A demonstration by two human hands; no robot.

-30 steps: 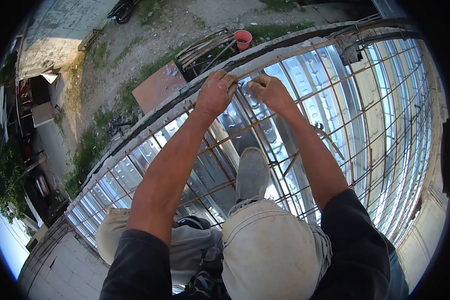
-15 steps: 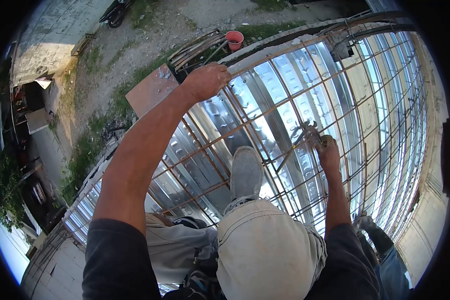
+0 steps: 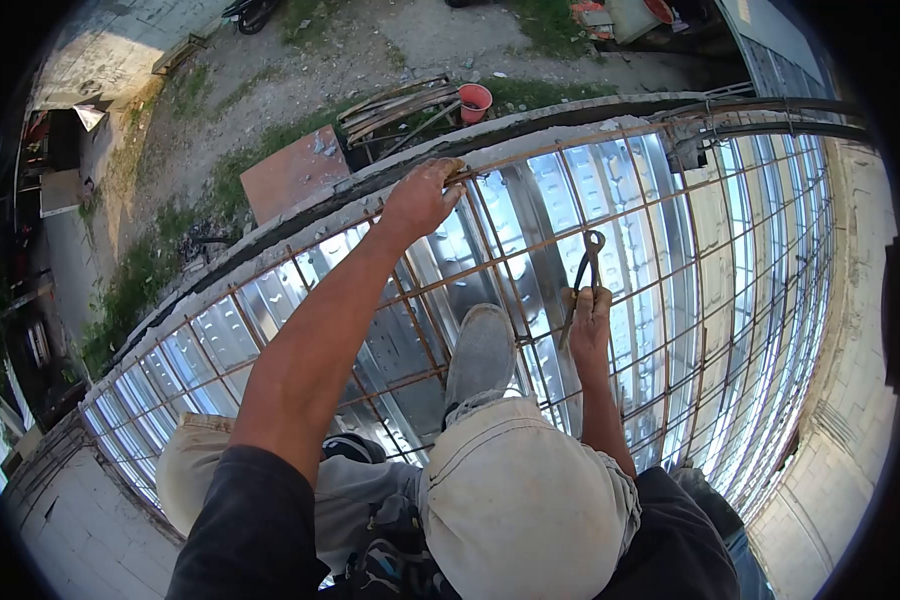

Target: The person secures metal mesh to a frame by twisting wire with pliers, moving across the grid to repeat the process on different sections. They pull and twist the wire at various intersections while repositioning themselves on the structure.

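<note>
Between 2 and 3 o'clock from the middle of the view, dark metal pincers [image 3: 582, 272] are standing head-up in the right hand [image 3: 590, 308], whose fingers are closing around the handles; one handle is poking out below them. At 11 o'clock the left hand [image 3: 417, 205] is reaching to the rusty edge rod [image 3: 530, 154], its fingers bending over it; whether they are pinching anything there, I cannot tell. The two hands are staying well apart.

Beneath them, steel mesh [image 3: 495, 262] is lying over shiny metal decking [image 3: 595, 165]. A grey shoe [image 3: 480, 355] is resting on it at 5 o'clock. Pale blue marks on the dark footwear [image 3: 382, 562] toward 6 o'clock are showing too small to read.

A second ago both hands were working close together at the edge; now only the left is remaining there, while the right is holding the pincers, which half a second ago were blurring against the mesh. Beyond the edge, a red bucket [image 3: 482, 95] is sitting at 12 o'clock and a reddish board [image 3: 290, 175] is lying near 10.
</note>
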